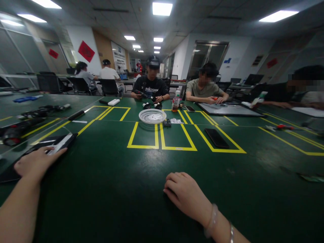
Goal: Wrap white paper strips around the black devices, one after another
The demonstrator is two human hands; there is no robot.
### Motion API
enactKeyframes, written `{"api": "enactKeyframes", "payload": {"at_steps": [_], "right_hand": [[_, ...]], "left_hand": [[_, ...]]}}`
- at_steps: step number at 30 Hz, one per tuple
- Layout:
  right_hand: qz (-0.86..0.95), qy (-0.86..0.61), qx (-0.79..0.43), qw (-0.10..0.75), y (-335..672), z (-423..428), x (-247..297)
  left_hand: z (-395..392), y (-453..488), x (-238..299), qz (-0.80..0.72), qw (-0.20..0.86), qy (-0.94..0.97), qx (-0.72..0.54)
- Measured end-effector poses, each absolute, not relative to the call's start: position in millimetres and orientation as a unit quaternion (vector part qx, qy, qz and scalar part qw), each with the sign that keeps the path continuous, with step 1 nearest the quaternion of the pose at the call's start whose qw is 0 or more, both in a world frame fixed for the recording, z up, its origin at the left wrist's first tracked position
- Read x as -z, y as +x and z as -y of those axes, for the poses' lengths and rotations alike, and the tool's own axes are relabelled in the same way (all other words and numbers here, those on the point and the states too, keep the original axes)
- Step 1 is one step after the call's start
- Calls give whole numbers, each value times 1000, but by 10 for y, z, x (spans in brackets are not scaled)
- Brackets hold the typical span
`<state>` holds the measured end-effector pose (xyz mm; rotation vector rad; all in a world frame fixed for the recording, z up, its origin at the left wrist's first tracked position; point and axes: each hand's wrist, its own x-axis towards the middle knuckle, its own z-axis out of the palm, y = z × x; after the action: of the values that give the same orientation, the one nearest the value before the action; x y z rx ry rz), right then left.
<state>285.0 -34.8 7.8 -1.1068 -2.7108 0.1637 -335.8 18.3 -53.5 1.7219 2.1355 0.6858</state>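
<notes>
On the left side of the green table, my left hand lies over a flat black item. Its thumb and fingers close around a white strip-like piece on top of that item; the exact kind is unclear. My right hand rests on the bare tabletop near the middle, fingers together and curled under, with nothing seen in them. A round white plastic basket stands farther off, between the hands. Beyond my right hand lies a black phone within a yellow tape outline.
Yellow tape marks rectangles across the table. Black cabled gear sits at far left. A drink bottle stands behind the basket. People sit opposite, one near a large pale board. A red-handled tool lies right.
</notes>
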Motion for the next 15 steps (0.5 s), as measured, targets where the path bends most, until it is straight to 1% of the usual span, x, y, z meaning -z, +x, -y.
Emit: {"api": "enactKeyframes", "payload": {"at_steps": [3, 4, 10, 15], "right_hand": [[919, -377, -54, 102, 2858, 347, -77], [919, -378, -53, 101, 2860, 348, -77], [919, -377, -50, 106, 2863, 343, -77], [920, -373, -45, 110, 2865, 340, -77]], "left_hand": [[-183, -3330, 565, -883, -6, 427, -195], [-186, -3309, 572, -895, -20, 402, -191], [-182, -3162, 516, -897, -19, 407, -173], [-150, -3046, 388, -923, 82, 328, -181]]}}
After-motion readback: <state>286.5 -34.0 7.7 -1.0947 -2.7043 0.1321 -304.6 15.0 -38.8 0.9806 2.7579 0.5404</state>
